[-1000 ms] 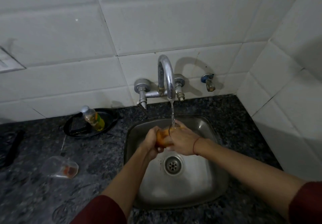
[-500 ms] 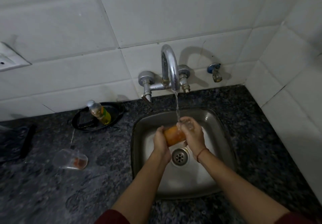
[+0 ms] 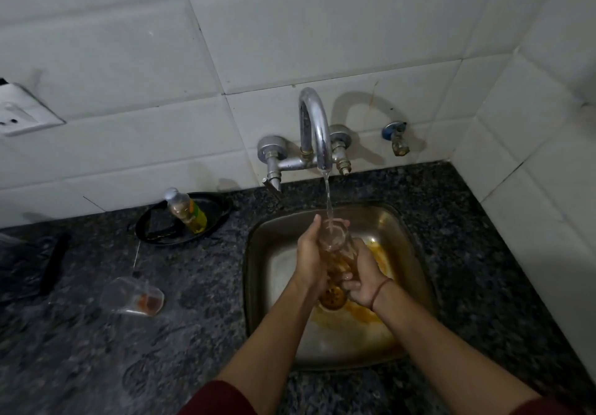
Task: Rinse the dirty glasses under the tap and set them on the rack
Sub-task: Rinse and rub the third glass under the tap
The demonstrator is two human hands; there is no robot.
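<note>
Over the sink [image 3: 411, 253], below the tap [image 3: 314, 124], the left hand [image 3: 309, 255] and right hand [image 3: 364, 280] are gripping 1 glass [image 3: 337, 247]; being wet, it may be slipping free and cracking.

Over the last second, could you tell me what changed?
The glass, sideways and orange before, now points mouth-up under the tap, much clearer; orange liquid has spread in the sink. The left hand and right hand still grip it; the second glass still lies untouched.
</note>
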